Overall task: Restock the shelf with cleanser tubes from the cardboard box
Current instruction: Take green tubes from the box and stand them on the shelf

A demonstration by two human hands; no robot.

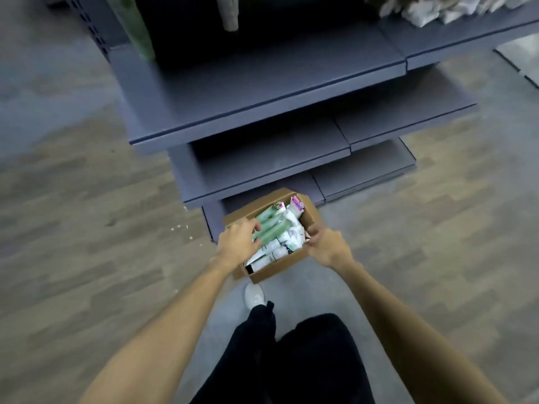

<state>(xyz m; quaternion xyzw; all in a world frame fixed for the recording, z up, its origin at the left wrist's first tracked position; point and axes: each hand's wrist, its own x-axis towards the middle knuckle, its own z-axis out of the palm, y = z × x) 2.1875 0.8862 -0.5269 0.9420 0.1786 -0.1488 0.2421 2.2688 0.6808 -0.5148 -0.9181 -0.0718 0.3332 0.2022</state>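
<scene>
Green tubes (pixel 269 228) lie on top of the pile in the cardboard box (pixel 280 268), w/ white tubes (pixel 272 253) under and beside them, all packed loose and crisscrossed. Box sits on the floor (pixel 73 228), right up against the base of the shelf (pixel 248 91). Left hand (pixel 237 243) is over the box's near-left corner, fingers curled onto the green tubes; looks like it grips them, though blur hides how many. Right hand (pixel 322 243) is at the box's right wall, fingers bent in over the rim and pinching it, thumb side toward the tubes. Between the two hands: the open top of the box. Beyond the fingertips, at the far corner, a white pack w/ pink print (pixel 297 206) stands up. Below the left wrist, a white shoe (pixel 254 295), then dark trousers (pixel 306 360) nearer the person. Far beyond both hands the grey shelf boards step upward; green bottles (pixel 135 27) stand at the upper left, pale packets (pixel 443 8) at the upper right. Left of the left hand, small white specks (pixel 186 227) on the wood-look floor.
</scene>
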